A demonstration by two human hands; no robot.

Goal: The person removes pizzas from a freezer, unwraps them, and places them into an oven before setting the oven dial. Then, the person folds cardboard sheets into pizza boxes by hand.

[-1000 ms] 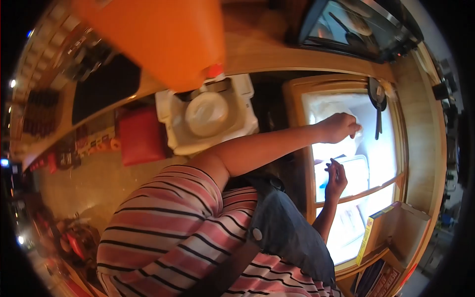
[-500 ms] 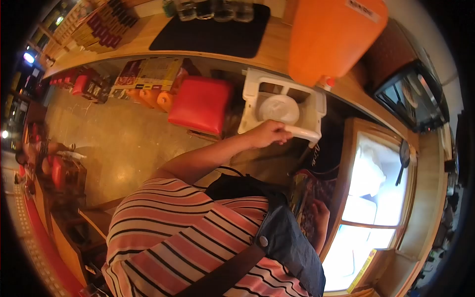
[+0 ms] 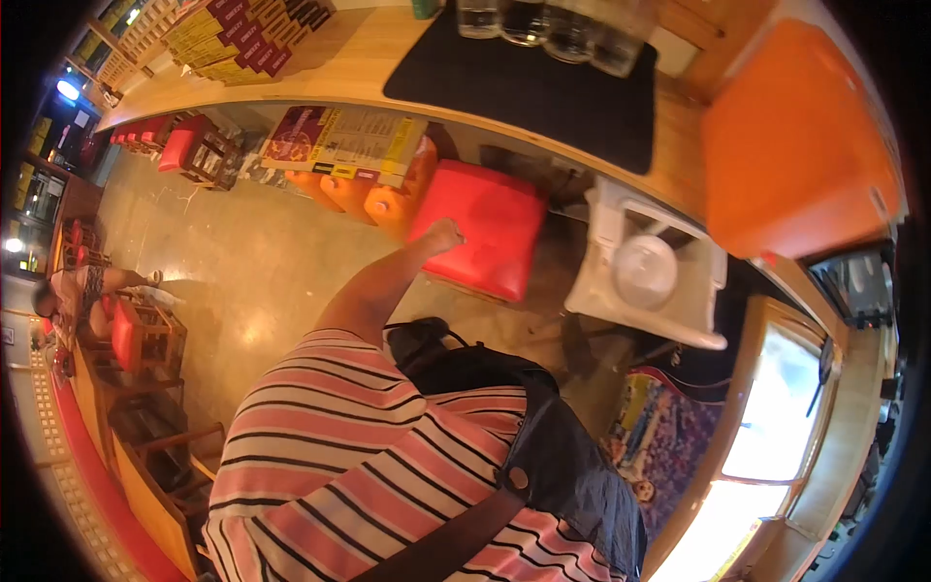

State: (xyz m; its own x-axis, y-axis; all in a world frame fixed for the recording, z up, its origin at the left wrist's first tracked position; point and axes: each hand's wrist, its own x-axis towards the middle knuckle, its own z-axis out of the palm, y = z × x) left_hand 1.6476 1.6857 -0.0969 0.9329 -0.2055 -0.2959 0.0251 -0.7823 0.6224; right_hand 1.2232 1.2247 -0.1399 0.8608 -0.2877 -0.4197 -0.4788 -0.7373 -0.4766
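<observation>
The left hand (image 3: 443,236) overlaps one side of the red stool (image 3: 495,242), its fingers loosely clenched with nothing showing in them; whether it touches the seat I cannot tell. The right hand is out of sight, so I cannot tell how its fingers stand. The stool is on the floor beside the desk (image 3: 339,58), its legs mostly hidden beneath a square, smooth, padded seat. On one side are rounded orange jugs (image 3: 388,204), partly covered by flat printed cardboard (image 3: 354,141); on the other, a white plastic stand (image 3: 630,322) frames a round, pale dish (image 3: 645,272). The top edge crops the clear glasses (image 3: 572,34) by the matte black mat (image 3: 543,107). The striped shirt (image 3: 320,417) and crinkled dark bag (image 3: 572,475) block the lower view, and glare washes out the wood-framed panes (image 3: 776,407)
</observation>
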